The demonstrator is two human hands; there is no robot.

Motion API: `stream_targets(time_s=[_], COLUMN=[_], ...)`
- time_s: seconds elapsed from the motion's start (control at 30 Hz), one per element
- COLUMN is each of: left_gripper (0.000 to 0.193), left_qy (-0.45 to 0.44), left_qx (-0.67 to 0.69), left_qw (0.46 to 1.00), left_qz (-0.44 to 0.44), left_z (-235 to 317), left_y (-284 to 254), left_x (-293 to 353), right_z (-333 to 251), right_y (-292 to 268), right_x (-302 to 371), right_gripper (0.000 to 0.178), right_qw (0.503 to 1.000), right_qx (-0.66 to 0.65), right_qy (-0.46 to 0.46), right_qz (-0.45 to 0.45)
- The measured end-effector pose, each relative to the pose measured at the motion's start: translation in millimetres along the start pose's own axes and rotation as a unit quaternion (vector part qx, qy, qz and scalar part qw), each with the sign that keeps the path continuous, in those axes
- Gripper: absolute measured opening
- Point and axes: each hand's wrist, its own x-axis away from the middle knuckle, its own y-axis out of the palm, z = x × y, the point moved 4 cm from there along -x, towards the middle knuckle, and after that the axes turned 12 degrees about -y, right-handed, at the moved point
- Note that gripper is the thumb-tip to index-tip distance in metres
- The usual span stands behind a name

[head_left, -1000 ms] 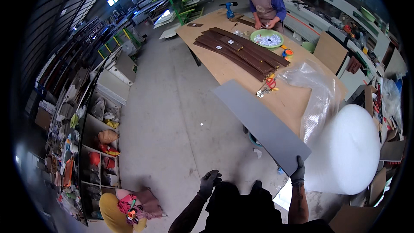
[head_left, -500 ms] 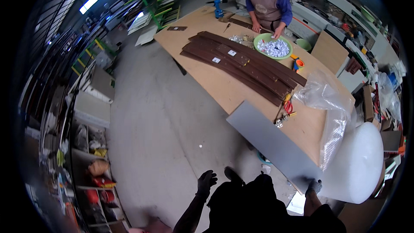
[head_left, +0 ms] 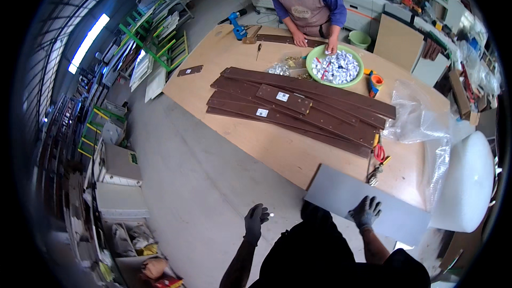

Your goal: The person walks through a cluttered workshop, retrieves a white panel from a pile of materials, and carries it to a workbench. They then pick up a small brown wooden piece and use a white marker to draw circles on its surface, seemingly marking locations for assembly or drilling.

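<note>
A grey rectangular panel (head_left: 368,198) lies along the near edge of the wooden table (head_left: 256,141). On its upper face rests my right hand (head_left: 366,212), in a dark glove, with the fingers spread. My left hand (head_left: 256,223), also gloved, hangs over the floor to the left of the panel. Its fingers are loosely bent and apart, and I see nothing held in them. A small white spot shows just beside its fingertips. Beyond the panel lie scissors with red handles (head_left: 379,153) and a pile of dark brown boards (head_left: 298,108).
Across the table a person (head_left: 304,5) has one hand in a green bowl (head_left: 312,68) of small white pieces. A blue power drill (head_left: 238,28) and orange tape (head_left: 377,80) are on the table. Bubble wrap (head_left: 410,114) and a white foam roll (head_left: 464,186) are at the right.
My right hand has gone from the panel's near right end to its upper face. The panel now lies more crosswise along the table edge. The view has shifted; my left hand remains low.
</note>
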Motion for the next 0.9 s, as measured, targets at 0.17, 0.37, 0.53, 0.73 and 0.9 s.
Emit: stream_targets(time_s=[0.17,0.37,0.53,0.73,0.9], left_gripper=[0.035,0.037,0.033,0.03,0.028], left_qy=[-0.035,-0.105,-0.118,-0.044,-0.017], left_qx=[0.002,-0.053,-0.176,-0.213,-0.316], left_qw=[0.999,0.992,0.967,0.948,0.919], left_qz=[0.025,-0.054,-0.141,-0.231,-0.234], left_z=[44.9,126.7,186.7,295.6,337.2], left_y=[-33.5,-11.1,2.8,6.5,-17.2], left_x=[-72.6,-143.2,-260.6,-397.3,-471.9], right_z=[-24.1,-47.8,-75.4,-215.8,-293.0], right_y=[-11.5,-15.4,12.3,-3.6,-48.1], right_x=[-36.4,-63.3,-92.7,-143.8,-195.9], right_gripper=[0.106,0.093,0.067,0.046,0.032], right_qw=[0.999,0.993,0.983,0.929,0.909], right_qx=[-0.001,0.015,-0.053,-0.276,-0.333], right_qy=[0.03,0.093,0.085,0.135,0.107], right_qz=[-0.041,-0.067,0.156,0.207,0.225])
